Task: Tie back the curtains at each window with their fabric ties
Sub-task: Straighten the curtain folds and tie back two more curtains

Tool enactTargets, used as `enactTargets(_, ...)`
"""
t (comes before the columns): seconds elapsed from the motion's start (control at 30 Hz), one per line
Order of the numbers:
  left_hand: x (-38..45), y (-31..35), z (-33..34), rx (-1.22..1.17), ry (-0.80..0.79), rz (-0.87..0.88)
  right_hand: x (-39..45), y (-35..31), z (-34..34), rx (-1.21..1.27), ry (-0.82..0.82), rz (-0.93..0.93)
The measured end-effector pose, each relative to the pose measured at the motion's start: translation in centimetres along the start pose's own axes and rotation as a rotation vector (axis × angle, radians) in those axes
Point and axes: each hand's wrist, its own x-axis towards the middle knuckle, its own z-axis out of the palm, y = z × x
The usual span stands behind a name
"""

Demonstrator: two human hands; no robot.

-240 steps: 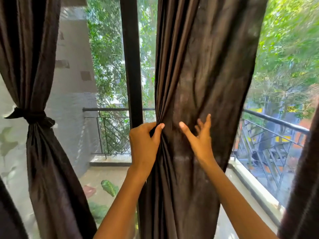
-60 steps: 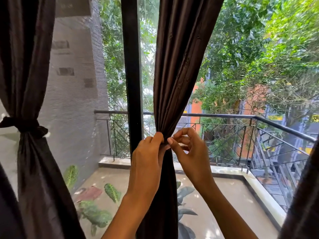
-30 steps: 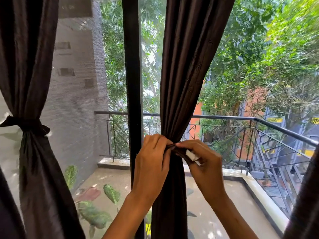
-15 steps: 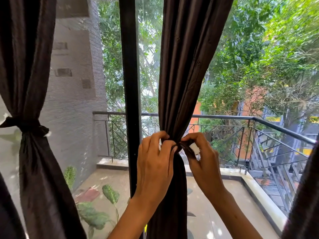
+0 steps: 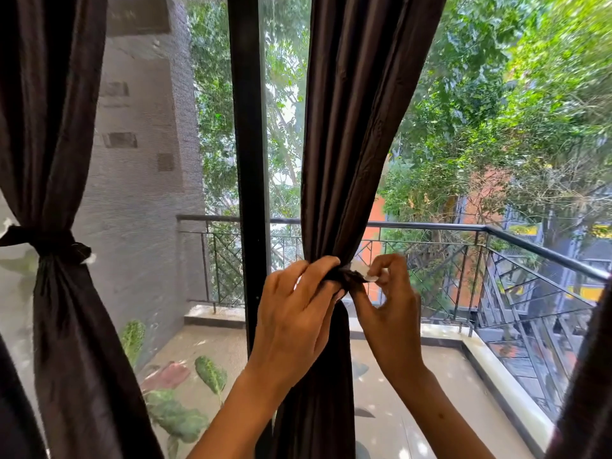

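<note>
A dark brown curtain [image 5: 351, 134] hangs in the middle of the window, gathered into a narrow waist at rail height. A matching fabric tie [image 5: 347, 276] with a small white patch at its end wraps that waist. My left hand [image 5: 294, 319] clasps the bunched curtain and the tie from the left. My right hand [image 5: 390, 309] pinches the tie's end from the right, fingertips by the white patch. At the far left, a second dark curtain [image 5: 59, 309] hangs cinched by its own knotted tie [image 5: 49, 241].
A black window frame post [image 5: 246, 160] stands just left of the middle curtain. Another dark curtain edge [image 5: 586, 376] shows at the far right. Beyond the glass lie a balcony with a metal railing [image 5: 430, 226], potted leaves, a grey wall and trees.
Since eight seconds ago the spread middle curtain has been gathered into a tight bunch. Over the last second both hands stayed at the waist, my right fingers shifting along the tie's end.
</note>
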Motion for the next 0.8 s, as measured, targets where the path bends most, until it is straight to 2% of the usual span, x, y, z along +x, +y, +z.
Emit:
enactTargets(0.13,0.7,-1.4,-0.4,0.008,-0.109,0.083,0.6,0.2,-0.2,-0.024,-0.015,-0.001)
enactTargets(0.37,0.1,-1.3,-0.5,-0.027,-0.086,-0.057,1.2,-0.8,0.7,-0.032,0.043,0.029)
enactTargets(0.43,0.2,-1.2,-0.6,-0.057,-0.072,-0.084,1.3,-0.9,0.9,-0.030,-0.015,-0.028)
enactTargets(0.53,0.3,-1.4,-0.9,-0.125,-0.059,-0.153,0.4,-0.3,0.8,0.017,-0.235,-0.123)
enactTargets(0.63,0.4,-1.6,-1.2,-0.179,-0.054,-0.201,-0.5,0.2,0.6,-0.101,-0.341,-0.213)
enactTargets(0.8,0.5,-1.7,-1.3,-0.127,-0.081,-0.176,0.1,0.0,0.4,-0.411,-0.209,-0.330)
